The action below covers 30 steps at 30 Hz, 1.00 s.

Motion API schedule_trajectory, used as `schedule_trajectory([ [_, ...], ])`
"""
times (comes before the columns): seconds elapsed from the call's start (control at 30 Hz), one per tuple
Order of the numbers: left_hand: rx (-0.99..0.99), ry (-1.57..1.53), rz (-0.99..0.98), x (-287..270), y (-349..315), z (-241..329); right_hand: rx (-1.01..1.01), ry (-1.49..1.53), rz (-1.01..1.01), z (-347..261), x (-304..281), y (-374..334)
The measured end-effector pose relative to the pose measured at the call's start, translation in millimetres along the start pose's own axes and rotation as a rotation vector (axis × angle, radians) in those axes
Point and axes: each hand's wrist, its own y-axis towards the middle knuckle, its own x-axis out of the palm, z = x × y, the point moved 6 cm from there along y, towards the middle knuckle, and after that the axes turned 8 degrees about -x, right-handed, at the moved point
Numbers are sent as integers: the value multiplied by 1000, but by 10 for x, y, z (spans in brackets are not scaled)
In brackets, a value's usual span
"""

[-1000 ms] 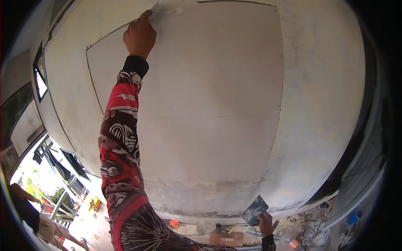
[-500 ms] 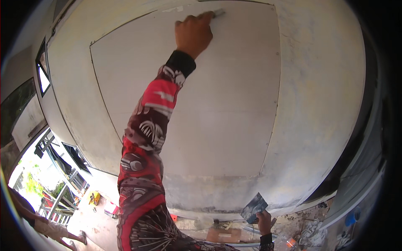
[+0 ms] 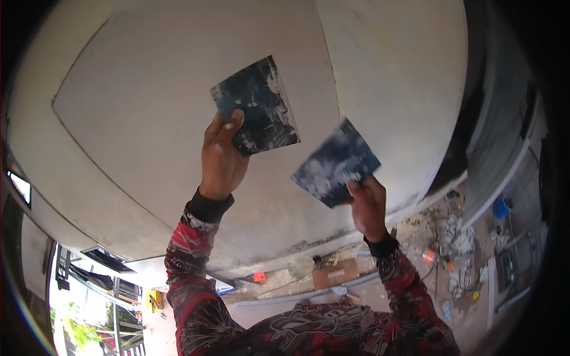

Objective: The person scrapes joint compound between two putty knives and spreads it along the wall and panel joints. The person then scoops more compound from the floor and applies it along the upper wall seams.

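Observation:
My left hand is closed on a dark, square putty spreader, its thumb lying flat on the face. Whitish smears cover the blade, thickest along its right edge. Lower and to the right, my right hand grips a second dark putty spreader by its bottom edge, also streaked white and slightly blurred. The two blades are apart, tilted toward each other. Behind them is a pale flat panel set in the wall, with a dark seam along its edges.
Stained plaster wall surrounds the panel. On the littered floor below are a brown board, a red object, crumpled pale sheeting and a blue bucket. A yellow item stands by the bright opening at lower left.
My left hand has come down from the panel's top edge with its spreader. My right hand has risen with the other, bringing both blades close together. The view has shifted.

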Motion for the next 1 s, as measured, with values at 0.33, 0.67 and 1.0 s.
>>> schedule_trajectory([
  [0.33, 112, 698, -124, -1423, -1012, -1693, 203, -466, 159, 792, -1088, -1514],
  [0.67, -1331, -307, 299, -470, -3037, -4740, 726, -1216, 1718, -396, -3632, -7988],
  [1.0, -864, 298, -615, 1592, -2421, -6100, 475, -266, 2141, -1242, -3444, -9028],
])
